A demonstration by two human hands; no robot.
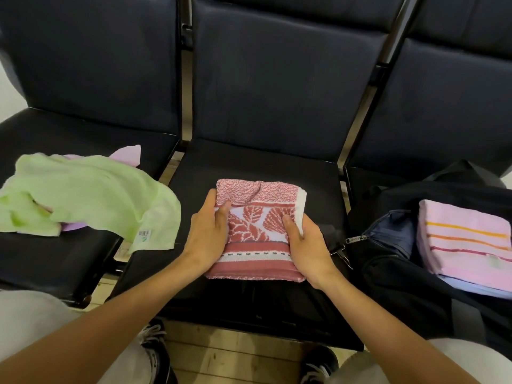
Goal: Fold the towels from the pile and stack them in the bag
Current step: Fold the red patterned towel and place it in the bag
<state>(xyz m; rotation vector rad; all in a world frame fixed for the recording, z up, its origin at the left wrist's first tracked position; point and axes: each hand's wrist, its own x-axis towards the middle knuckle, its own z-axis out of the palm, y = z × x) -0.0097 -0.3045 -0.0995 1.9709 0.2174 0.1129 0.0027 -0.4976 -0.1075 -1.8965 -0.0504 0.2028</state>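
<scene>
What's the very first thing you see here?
A folded red leaf-patterned towel on the middle seat, gripped by the left hand and right hand. Left of it lies a rumpled green towel; on the right, a pink striped towel sits in the black bag.

Red leaf-pattern towel (257,231) nubby terry cloth; green towel (91,195) soft cloth; seat (249,164) smooth matt leatherette; floor (230,356) wood.

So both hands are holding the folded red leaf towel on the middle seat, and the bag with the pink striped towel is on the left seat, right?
Not quite: the head view shows the bag with the pink striped towel on the right seat. The rest holds: left hand and right hand hold the red leaf towel on the middle seat.
</scene>
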